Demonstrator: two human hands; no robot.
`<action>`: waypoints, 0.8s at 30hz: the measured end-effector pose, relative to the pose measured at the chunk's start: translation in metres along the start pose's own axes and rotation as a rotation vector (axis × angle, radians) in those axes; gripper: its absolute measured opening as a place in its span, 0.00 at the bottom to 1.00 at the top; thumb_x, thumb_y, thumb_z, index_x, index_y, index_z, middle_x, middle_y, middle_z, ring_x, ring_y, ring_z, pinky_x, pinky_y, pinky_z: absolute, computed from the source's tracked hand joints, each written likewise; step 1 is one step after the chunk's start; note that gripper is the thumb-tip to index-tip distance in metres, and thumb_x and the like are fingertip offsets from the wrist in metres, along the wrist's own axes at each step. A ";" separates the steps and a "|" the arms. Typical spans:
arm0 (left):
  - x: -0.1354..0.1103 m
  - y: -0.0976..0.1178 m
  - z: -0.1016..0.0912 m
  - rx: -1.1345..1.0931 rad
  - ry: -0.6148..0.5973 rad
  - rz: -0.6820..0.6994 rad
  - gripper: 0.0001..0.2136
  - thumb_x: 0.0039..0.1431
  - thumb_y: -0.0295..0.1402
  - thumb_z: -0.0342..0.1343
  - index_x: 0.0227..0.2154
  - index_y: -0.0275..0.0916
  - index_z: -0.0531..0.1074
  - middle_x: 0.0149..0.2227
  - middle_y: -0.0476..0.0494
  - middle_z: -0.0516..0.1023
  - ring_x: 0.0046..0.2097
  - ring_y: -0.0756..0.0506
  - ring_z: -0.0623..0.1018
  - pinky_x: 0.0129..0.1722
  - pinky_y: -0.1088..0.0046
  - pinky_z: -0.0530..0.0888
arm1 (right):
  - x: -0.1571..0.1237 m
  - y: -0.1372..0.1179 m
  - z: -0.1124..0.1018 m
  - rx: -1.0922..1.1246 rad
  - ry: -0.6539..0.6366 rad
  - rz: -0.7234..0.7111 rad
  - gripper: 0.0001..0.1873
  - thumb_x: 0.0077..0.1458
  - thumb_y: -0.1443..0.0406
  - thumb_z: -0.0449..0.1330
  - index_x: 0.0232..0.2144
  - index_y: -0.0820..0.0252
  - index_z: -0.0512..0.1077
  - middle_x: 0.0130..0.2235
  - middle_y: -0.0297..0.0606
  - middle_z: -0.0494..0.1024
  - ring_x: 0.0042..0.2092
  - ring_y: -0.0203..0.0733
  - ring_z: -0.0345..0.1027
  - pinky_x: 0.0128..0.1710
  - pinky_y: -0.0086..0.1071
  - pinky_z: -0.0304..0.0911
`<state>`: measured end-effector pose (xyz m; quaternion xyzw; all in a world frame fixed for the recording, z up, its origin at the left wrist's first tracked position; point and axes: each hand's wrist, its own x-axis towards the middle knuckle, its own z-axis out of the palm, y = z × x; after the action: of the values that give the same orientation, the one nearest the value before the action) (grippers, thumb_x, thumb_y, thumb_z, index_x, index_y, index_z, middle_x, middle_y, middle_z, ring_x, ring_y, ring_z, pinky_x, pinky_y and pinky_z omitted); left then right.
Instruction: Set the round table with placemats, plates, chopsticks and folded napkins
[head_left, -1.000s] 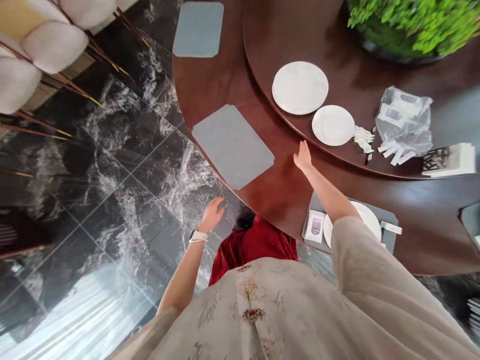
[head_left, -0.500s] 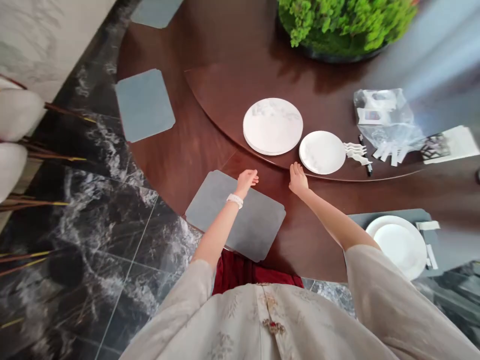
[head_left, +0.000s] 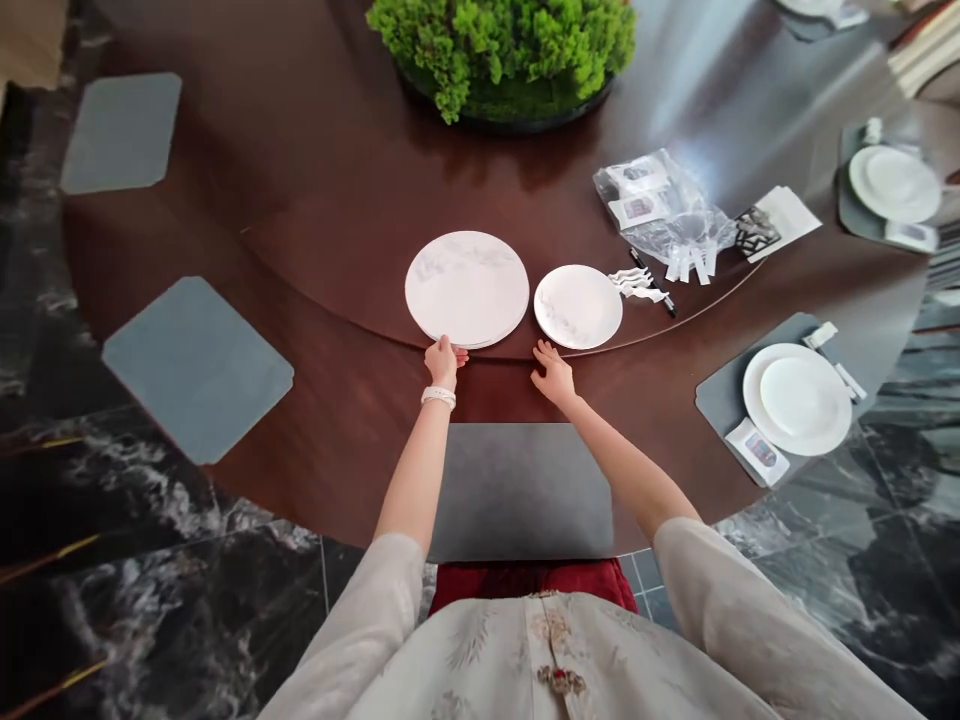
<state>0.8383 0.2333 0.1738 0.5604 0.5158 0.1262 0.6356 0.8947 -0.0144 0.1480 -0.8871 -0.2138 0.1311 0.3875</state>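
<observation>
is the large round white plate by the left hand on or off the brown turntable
On: the plate lies on the turntable, nearly all of it within the curved edge.

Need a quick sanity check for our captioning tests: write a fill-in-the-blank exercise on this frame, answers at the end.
1. The hand at the edge of the large white plate is the person's ____ one.
2. In the picture, the small white plate lies to the ____ of the large one.
3. The placemat nearest the person's body is coloured ____.
4. The dark pot at the top holds a green ____.

Missing words: left; right; gray; plant.
</observation>
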 end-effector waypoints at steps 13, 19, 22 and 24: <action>0.030 0.012 -0.035 -0.153 -0.132 -0.155 0.09 0.62 0.33 0.55 0.29 0.33 0.72 0.28 0.41 0.80 0.28 0.50 0.81 0.24 0.81 0.67 | 0.041 -0.020 -0.006 0.645 0.678 0.900 0.15 0.57 0.58 0.62 0.25 0.56 0.63 0.22 0.30 0.70 0.20 0.34 0.68 0.17 0.26 0.68; 0.013 0.008 -0.024 -0.277 -0.389 -0.328 0.11 0.65 0.37 0.55 0.30 0.36 0.70 0.35 0.37 0.81 0.41 0.45 0.83 0.36 0.75 0.78 | 0.042 -0.029 0.001 0.667 0.645 0.909 0.12 0.54 0.66 0.60 0.24 0.55 0.60 0.20 0.29 0.69 0.21 0.37 0.71 0.18 0.27 0.69; 0.027 0.014 -0.034 -0.268 -0.412 -0.433 0.17 0.63 0.47 0.57 0.30 0.36 0.69 0.32 0.35 0.80 0.39 0.42 0.84 0.33 0.71 0.78 | 0.043 -0.034 0.002 0.655 0.650 0.904 0.11 0.53 0.67 0.59 0.24 0.55 0.60 0.20 0.28 0.68 0.21 0.37 0.70 0.18 0.28 0.69; 0.049 0.021 -0.052 -0.229 -0.245 -0.425 0.22 0.63 0.55 0.53 0.30 0.37 0.68 0.29 0.36 0.78 0.35 0.41 0.83 0.27 0.73 0.76 | 0.043 -0.036 0.002 0.640 0.635 0.920 0.10 0.52 0.68 0.60 0.25 0.55 0.60 0.19 0.27 0.67 0.20 0.37 0.69 0.17 0.27 0.68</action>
<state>0.8271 0.3064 0.1749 0.3752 0.5236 -0.0213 0.7646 0.9212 0.0296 0.1702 -0.7241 0.3634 0.0723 0.5817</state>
